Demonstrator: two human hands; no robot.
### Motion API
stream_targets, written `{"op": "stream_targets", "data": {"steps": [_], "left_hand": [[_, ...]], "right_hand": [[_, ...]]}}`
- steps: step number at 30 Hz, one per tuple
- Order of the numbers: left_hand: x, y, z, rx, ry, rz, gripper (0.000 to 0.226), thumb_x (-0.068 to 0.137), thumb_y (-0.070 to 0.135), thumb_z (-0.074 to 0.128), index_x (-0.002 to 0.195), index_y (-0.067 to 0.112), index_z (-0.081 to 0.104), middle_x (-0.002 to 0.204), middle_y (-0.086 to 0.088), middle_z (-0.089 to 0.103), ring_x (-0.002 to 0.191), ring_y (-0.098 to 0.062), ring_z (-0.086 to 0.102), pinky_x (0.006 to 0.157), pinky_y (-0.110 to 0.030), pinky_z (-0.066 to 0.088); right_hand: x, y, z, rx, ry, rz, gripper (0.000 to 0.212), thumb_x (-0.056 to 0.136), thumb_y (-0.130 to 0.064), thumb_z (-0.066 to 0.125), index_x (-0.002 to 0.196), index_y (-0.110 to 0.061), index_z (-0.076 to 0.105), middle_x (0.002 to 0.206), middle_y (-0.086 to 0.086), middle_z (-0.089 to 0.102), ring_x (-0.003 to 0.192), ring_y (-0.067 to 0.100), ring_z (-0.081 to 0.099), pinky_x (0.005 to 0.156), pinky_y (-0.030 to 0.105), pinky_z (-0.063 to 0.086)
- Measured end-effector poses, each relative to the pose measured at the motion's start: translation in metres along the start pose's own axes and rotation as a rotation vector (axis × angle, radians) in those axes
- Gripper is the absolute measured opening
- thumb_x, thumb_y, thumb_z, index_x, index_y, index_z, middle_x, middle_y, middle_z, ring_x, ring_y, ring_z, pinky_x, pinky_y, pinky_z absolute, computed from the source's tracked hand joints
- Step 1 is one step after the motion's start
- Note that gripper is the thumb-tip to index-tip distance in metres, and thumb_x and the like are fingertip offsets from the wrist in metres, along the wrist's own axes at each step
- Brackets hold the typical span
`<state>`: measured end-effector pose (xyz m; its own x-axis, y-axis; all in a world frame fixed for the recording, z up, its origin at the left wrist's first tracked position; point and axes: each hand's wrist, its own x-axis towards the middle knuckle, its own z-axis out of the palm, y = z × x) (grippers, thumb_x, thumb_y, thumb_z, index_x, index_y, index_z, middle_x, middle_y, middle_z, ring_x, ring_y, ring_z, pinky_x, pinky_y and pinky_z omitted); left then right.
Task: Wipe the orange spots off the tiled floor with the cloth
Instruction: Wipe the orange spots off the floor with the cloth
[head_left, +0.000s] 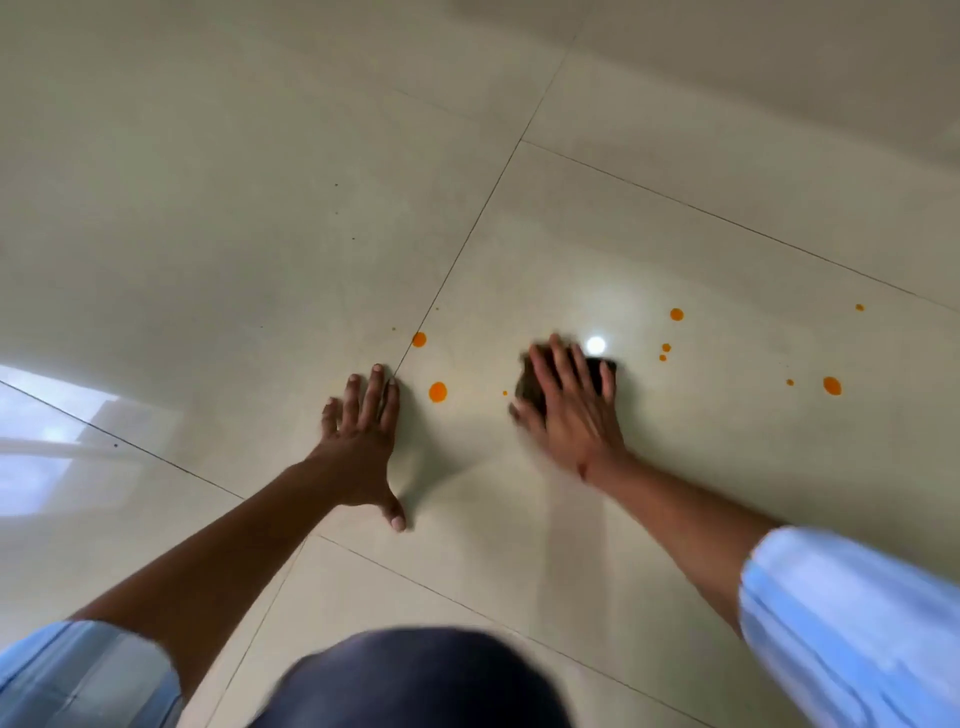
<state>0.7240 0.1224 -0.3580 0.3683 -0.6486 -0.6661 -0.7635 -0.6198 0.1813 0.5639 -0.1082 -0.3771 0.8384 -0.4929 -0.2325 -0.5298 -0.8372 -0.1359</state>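
Taking the cloth as the landmark and reading from the left: the left hand lies flat on the tiled floor, well to the left of the cloth, its fingers spread wide and holding nothing; it looks to be bracing the person's weight. Between that hand and the cloth sit two larger orange spots, one by the grout line and one nearer the hand, with a tiny speck just left of the cloth.

The cloth itself is a dark wad pressed to the floor under the right hand, whose fingers are splayed flat over it, pinning it down, not curled around it. The hand is blurred, so a wiping stroke seems to be under way. A bright reflection of a light shines on the tile just beyond the cloth.

To the right of the cloth lie more spots: a small cluster, one farther up, a large one well apart, and small ones beyond.

By my judgement the wiping has barely dented the job. The next move calls for sliding the cloth under steady pressure onto the nearest spots, probably those to its left.
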Motion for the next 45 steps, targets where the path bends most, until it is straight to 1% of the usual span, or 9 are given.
{"op": "stream_targets", "data": {"steps": [3, 9, 14, 20, 26, 32, 37, 42, 45], "left_hand": [[0.001, -0.004, 0.005, -0.028, 0.037, -0.001, 0.174, 0.023, 0.083, 0.072, 0.125, 0.017, -0.052, 0.137, -0.005, -0.057, 0.126, -0.032, -0.048, 0.108, -0.049, -0.016], [-0.005, -0.001, 0.000, -0.019, 0.050, 0.007, 0.171, 0.025, 0.083, 0.071, 0.127, 0.017, -0.048, 0.144, -0.008, -0.049, 0.134, -0.033, -0.040, 0.112, -0.051, -0.013], [-0.004, -0.006, 0.004, -0.049, 0.122, -0.010, 0.171, 0.022, 0.086, 0.069, 0.132, 0.022, -0.046, 0.147, -0.003, -0.046, 0.137, -0.027, -0.037, 0.114, -0.045, -0.013], [-0.023, -0.002, 0.013, -0.140, 0.206, -0.160, 0.168, 0.029, 0.076, 0.078, 0.144, 0.017, -0.030, 0.153, -0.005, -0.035, 0.140, -0.025, -0.031, 0.114, -0.046, -0.011], [-0.013, -0.009, 0.024, -0.164, 0.218, -0.149, 0.168, 0.027, 0.077, 0.078, 0.140, 0.021, -0.034, 0.153, 0.000, -0.036, 0.137, -0.022, -0.035, 0.110, -0.044, -0.015], [-0.019, -0.003, 0.015, -0.172, 0.204, -0.166, 0.167, 0.032, 0.069, 0.083, 0.147, 0.013, -0.023, 0.155, -0.006, -0.031, 0.141, -0.029, -0.030, 0.112, -0.047, -0.012], [-0.015, -0.007, 0.022, -0.183, 0.217, -0.166, 0.168, 0.030, 0.070, 0.083, 0.146, 0.016, -0.026, 0.155, -0.003, -0.032, 0.139, -0.024, -0.033, 0.109, -0.044, -0.016], [-0.024, 0.001, 0.010, -0.178, 0.181, -0.177, 0.163, 0.038, 0.063, 0.086, 0.147, 0.011, -0.023, 0.155, -0.007, -0.030, 0.141, -0.030, -0.029, 0.115, -0.049, -0.010], [-0.022, 0.007, 0.003, -0.140, 0.147, -0.201, 0.164, 0.039, 0.061, 0.087, 0.147, 0.008, -0.024, 0.155, -0.010, -0.030, 0.141, -0.033, -0.027, 0.114, -0.053, -0.007]], "right_hand": [[0.051, -0.008, -0.008, 0.001, 0.052, 0.052, 0.071, 0.094, -0.058, 0.036, 0.155, -0.026, 0.018, 0.164, 0.004, 0.011, 0.150, 0.026, 0.009, 0.117, 0.055, 0.004], [-0.043, -0.001, 0.021, -0.041, 0.000, -0.359, 0.075, 0.089, -0.061, 0.037, 0.154, -0.028, 0.021, 0.162, 0.002, 0.020, 0.148, 0.027, 0.021, 0.116, 0.055, 0.011], [0.072, -0.051, -0.004, -0.041, 0.063, -0.096, 0.070, 0.092, -0.057, 0.038, 0.153, -0.027, 0.023, 0.163, 0.002, 0.019, 0.149, 0.024, 0.017, 0.118, 0.054, 0.009], [-0.023, -0.046, 0.022, -0.027, 0.022, -0.470, 0.075, 0.088, -0.060, 0.040, 0.153, -0.026, 0.025, 0.161, 0.004, 0.023, 0.147, 0.026, 0.023, 0.115, 0.057, 0.016], [0.113, -0.124, -0.005, 0.001, 0.064, -0.164, 0.066, 0.095, -0.054, 0.033, 0.153, -0.026, 0.023, 0.163, 0.003, 0.017, 0.149, 0.026, 0.014, 0.118, 0.055, 0.007], [-0.003, -0.082, 0.020, -0.097, -0.060, -0.656, 0.072, 0.087, -0.054, 0.037, 0.153, -0.027, 0.026, 0.161, 0.002, 0.024, 0.149, 0.023, 0.019, 0.117, 0.054, 0.015], [0.091, -0.123, -0.001, -0.073, 0.037, -0.313, 0.066, 0.095, -0.053, 0.036, 0.154, -0.025, 0.024, 0.162, 0.002, 0.019, 0.149, 0.024, 0.015, 0.118, 0.053, 0.008], [-0.022, -0.074, 0.024, -0.116, -0.035, -0.632, 0.074, 0.086, -0.054, 0.040, 0.153, -0.026, 0.027, 0.161, 0.002, 0.025, 0.148, 0.024, 0.021, 0.116, 0.054, 0.016], [0.034, -0.082, 0.008, -0.135, -0.018, -0.536, 0.070, 0.088, -0.053, 0.036, 0.152, -0.027, 0.028, 0.160, 0.002, 0.027, 0.149, 0.024, 0.020, 0.116, 0.053, 0.012]]}}
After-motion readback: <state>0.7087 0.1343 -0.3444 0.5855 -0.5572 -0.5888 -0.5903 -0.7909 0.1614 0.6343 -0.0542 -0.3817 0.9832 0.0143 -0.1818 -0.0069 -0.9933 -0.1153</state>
